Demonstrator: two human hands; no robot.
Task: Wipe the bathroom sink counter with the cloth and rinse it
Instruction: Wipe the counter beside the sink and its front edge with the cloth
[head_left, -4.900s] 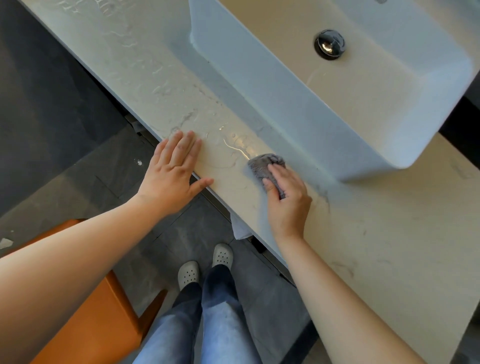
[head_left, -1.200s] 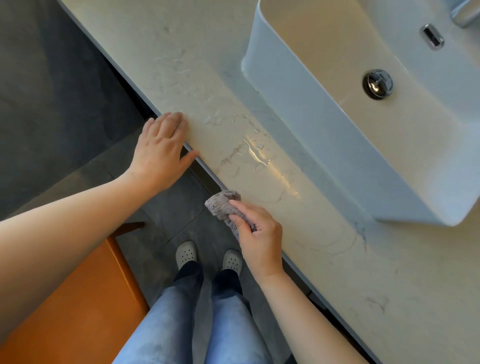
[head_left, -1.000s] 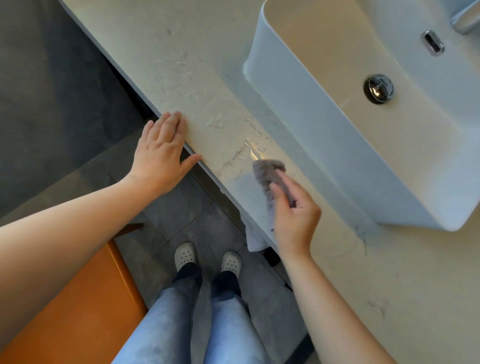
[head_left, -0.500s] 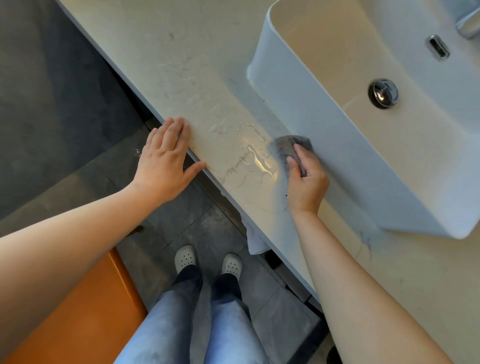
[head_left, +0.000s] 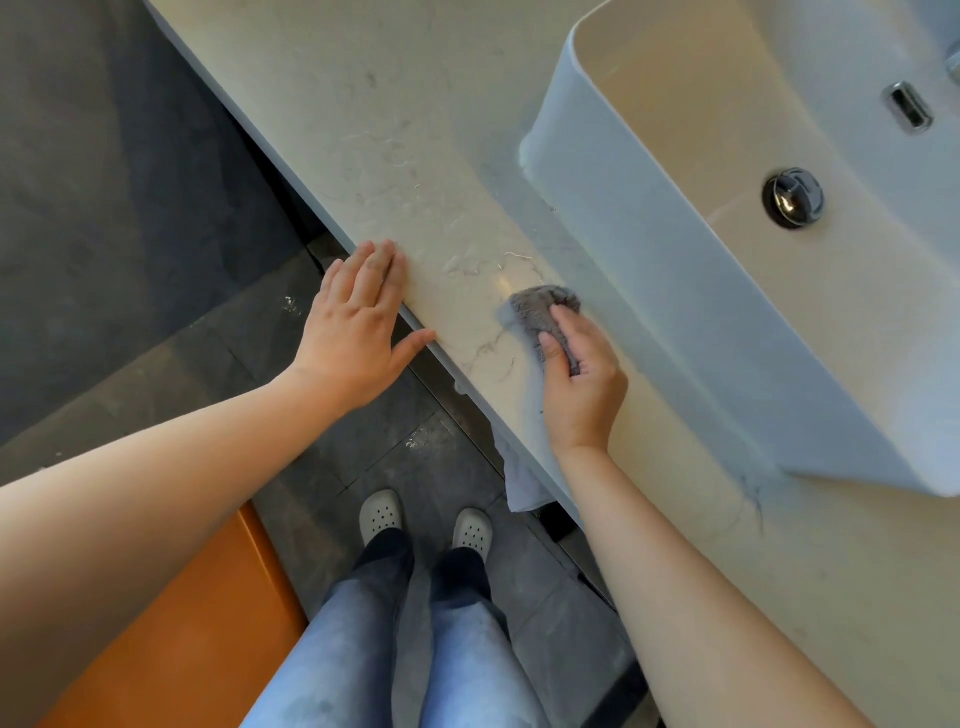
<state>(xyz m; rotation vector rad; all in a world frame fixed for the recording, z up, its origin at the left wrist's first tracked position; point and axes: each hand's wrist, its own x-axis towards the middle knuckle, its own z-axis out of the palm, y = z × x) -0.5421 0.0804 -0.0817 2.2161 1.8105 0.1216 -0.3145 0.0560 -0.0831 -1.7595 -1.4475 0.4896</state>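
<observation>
in the head view, the only 1 given, the right hand (head_left: 579, 374) has its fingers and thumb curled round a small grey cloth (head_left: 543, 306) and presses it onto the pale stone bench (head_left: 363, 130), between the bench's front edge and the outer wall of the white sink (head_left: 675, 270). the left hand (head_left: 358, 332) lies flat with straight fingers over the front edge, near the cloth on its left, holding nothing. thin water streaks (head_left: 467, 262) glint on the bench just beyond the cloth, so that patch looks not yet wiped; the stretch under the right forearm shows no such glints, though whether it is dry cannot be told. by this the wiping seems under way, with the wet patch and the far left of the bench left to do. the rinse looks not yet begun: the cloth is on the bench, not in the sink, and no water shows around the drain plug (head_left: 793, 197). a white towel (head_left: 522, 486) hangs below the bench edge.
</observation>
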